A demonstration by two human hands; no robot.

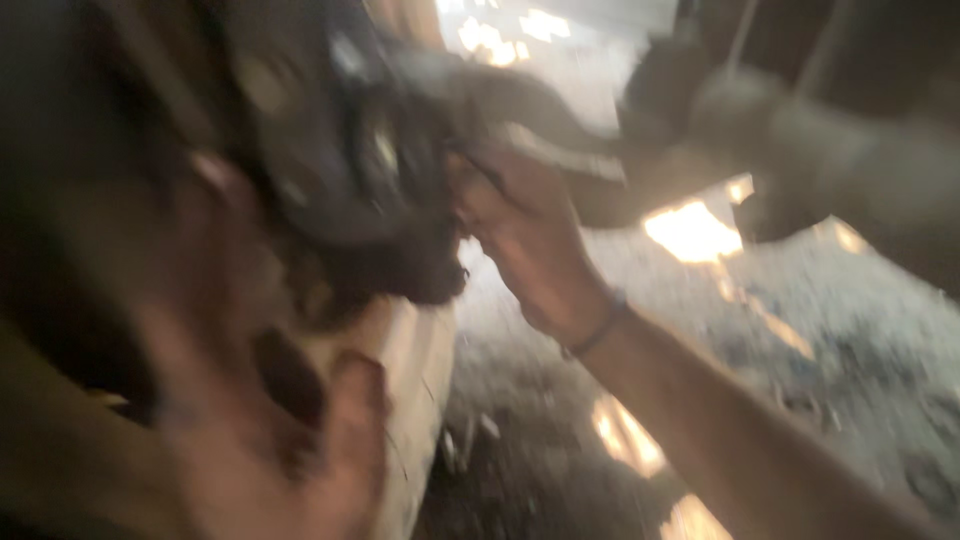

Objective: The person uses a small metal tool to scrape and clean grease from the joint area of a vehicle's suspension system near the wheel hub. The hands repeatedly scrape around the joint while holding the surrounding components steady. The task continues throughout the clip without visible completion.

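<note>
Dark greasy machine part point(350, 180), blurred, gripped at its edge by the right hand point(520, 240); left hand point(270, 440) spread open below. Steady, firm grip looks wise.

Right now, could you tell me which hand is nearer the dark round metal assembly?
Right. The right hand touches the dark round metal assembly; the left hand sits blurred below it.

Ground point(850, 300) was grey, gravelly dirt; sunlit patches point(692, 232) at 3 o'clock and 5 o'clock, small pale debris point(488, 427) at 6 o'clock.
</note>
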